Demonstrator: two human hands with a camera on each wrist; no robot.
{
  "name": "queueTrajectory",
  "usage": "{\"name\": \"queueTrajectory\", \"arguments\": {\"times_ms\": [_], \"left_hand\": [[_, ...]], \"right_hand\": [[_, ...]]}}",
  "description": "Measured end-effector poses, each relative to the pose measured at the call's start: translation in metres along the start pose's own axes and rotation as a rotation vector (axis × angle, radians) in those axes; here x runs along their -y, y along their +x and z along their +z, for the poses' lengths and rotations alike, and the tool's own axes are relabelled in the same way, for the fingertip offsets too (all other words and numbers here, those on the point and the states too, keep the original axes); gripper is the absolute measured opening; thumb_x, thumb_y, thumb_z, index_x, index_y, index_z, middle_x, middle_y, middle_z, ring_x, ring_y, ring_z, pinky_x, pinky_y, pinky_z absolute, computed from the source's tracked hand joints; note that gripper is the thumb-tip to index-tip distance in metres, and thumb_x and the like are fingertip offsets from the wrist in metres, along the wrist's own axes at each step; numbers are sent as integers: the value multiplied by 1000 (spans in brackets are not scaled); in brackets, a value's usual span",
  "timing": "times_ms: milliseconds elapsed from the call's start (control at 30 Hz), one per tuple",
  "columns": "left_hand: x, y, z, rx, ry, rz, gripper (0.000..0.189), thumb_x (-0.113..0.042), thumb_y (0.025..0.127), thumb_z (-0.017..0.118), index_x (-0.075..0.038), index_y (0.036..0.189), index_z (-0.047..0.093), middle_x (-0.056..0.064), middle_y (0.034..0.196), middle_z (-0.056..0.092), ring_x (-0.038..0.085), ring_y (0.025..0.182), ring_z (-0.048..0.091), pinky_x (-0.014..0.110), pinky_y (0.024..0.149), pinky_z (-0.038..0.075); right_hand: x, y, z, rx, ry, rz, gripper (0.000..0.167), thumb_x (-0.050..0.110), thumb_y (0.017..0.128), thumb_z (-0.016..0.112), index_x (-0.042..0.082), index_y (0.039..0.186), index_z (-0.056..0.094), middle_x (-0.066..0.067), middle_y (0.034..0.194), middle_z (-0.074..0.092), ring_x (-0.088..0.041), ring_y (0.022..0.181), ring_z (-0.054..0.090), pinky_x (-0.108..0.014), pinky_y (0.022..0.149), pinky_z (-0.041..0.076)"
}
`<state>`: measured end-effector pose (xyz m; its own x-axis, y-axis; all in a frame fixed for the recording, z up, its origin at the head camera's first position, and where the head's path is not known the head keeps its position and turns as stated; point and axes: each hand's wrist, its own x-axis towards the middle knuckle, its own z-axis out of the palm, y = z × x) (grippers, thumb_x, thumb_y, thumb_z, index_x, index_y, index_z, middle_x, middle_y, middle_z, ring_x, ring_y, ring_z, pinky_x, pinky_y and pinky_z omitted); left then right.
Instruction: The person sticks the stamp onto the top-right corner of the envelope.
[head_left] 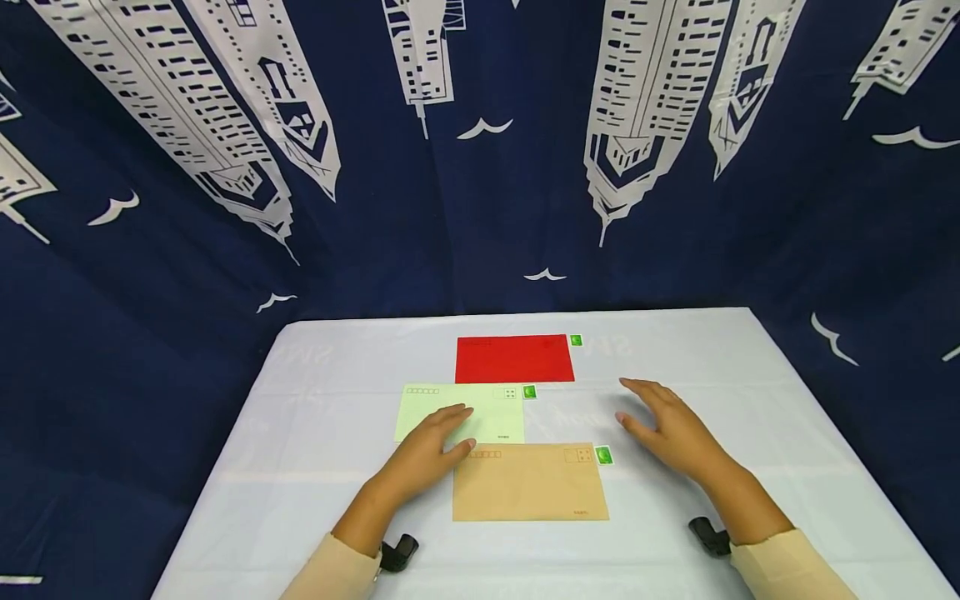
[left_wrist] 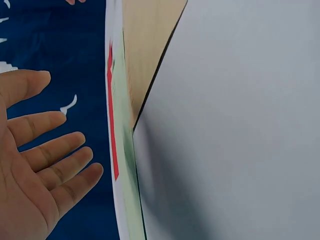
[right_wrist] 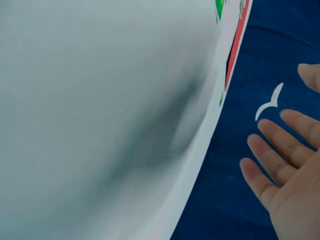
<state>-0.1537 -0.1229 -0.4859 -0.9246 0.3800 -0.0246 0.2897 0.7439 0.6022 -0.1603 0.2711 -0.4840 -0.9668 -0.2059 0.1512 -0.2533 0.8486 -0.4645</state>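
Note:
Three envelopes lie flat on the white table: a red envelope point(head_left: 514, 359) at the back, a pale green envelope point(head_left: 491, 421) in the middle and a tan envelope point(head_left: 530, 483) in front. A small green stamp lies by the right edge of each: the back stamp point(head_left: 576, 340), the middle stamp point(head_left: 529, 392) and the front stamp point(head_left: 603, 455). My left hand point(head_left: 429, 450) hovers over the left part of the green and tan envelopes, fingers apart and nothing held. To the right of the envelopes my right hand point(head_left: 675, 429) is above the table, fingers spread, holding nothing.
The white table point(head_left: 300, 500) has its back edge against a dark blue cloth point(head_left: 450, 217) printed with white buildings and birds. A black wrist device point(head_left: 399, 553) is on the left wrist, another wrist device point(head_left: 708, 536) on the right.

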Motion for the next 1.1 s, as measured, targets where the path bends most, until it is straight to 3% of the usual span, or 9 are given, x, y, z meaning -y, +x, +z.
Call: {"name": "queueTrajectory", "arguments": {"times_ms": [133,400,567,700,833,1100], "left_hand": [[-4,-5,5,38,-11,29,52,-38,101,59,-16,149,53,1,157,47,25,149,41,49,121,36],[-10,-10,12,107,-29,47,48,-37,102,57,-15,145,57,1,155,50,24,147,43,49,120,37],[-10,-13,17,127,-26,50,48,-38,102,58,-15,144,58,1,153,52,25,146,45,50,119,39],[-11,-16,22,153,-11,50,48,-38,102,57,-15,145,57,1,154,50,25,146,45,50,119,39],[-14,-16,25,179,13,53,49,-37,102,58,-13,145,56,1,155,49,25,146,44,49,119,38],[-20,-21,28,230,81,84,53,-37,101,60,-10,147,54,0,159,45,23,150,39,47,121,36]], "right_hand": [[1,-1,0,48,1,24,57,35,98,66,12,147,51,-16,145,54,-41,138,47,-64,112,38],[5,-3,5,70,24,51,58,31,95,70,10,146,52,-13,130,69,-39,127,59,-62,107,44],[6,-2,10,83,22,35,48,26,93,73,9,136,62,-8,117,72,-29,109,66,-54,98,52],[7,-3,13,81,22,10,34,21,91,75,10,122,69,0,104,69,-17,92,60,-38,83,54],[7,-4,13,90,49,4,22,15,90,75,10,112,71,5,93,65,-11,84,56,-27,73,49],[6,-5,17,195,118,44,15,8,90,70,9,105,70,6,88,64,-9,82,55,-23,72,49]]}}
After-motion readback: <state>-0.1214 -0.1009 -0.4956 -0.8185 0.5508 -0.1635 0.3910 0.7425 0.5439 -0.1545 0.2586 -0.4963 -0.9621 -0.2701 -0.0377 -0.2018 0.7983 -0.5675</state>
